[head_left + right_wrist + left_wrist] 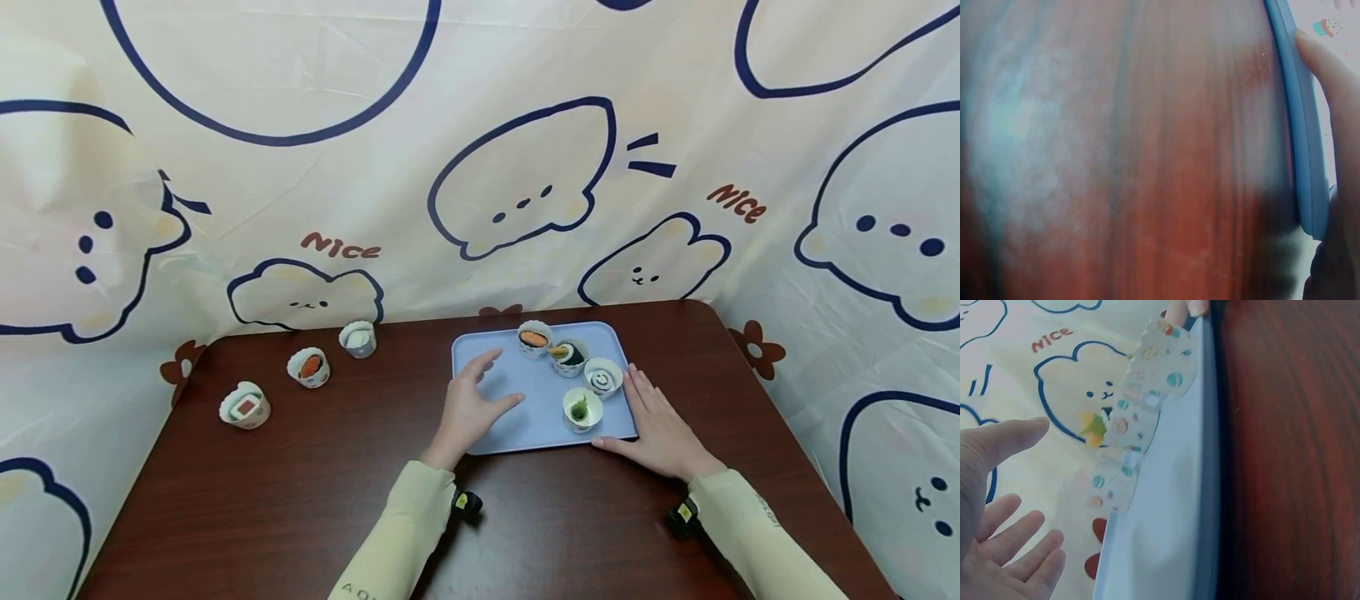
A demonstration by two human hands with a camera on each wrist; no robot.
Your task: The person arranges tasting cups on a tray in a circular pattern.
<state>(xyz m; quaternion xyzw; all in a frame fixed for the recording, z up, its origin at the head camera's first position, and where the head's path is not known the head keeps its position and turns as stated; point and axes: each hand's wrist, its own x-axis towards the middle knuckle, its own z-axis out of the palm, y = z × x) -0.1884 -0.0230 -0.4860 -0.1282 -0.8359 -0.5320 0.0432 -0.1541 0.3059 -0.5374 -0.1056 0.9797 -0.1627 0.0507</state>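
Observation:
A light blue tray (517, 425) lies on the dark table, bearing several patterned paper cups with sushi-like pieces. These include a cup with an orange-topped piece (534, 340), one with a dark wrapped roll (570, 358), one with a swirl-faced piece (602, 378) and one with green garnish (582, 410). Over the tray's left part hovers my left hand (471, 408), thumb and fingers spread apart with nothing between them. My right hand (663, 429) lies along the tray's right edge, fingers straight, thumb at the front corner. In the right wrist view, its thumb (1329, 69) lies over the tray rim.
Left of the tray, three more paper cups stand on the table (315, 500): one with a red-and-white piece (245, 407), one with an orange piece (309, 367) and one with a pale piece (357, 339). A cartoon-printed cloth (405, 192) hangs behind.

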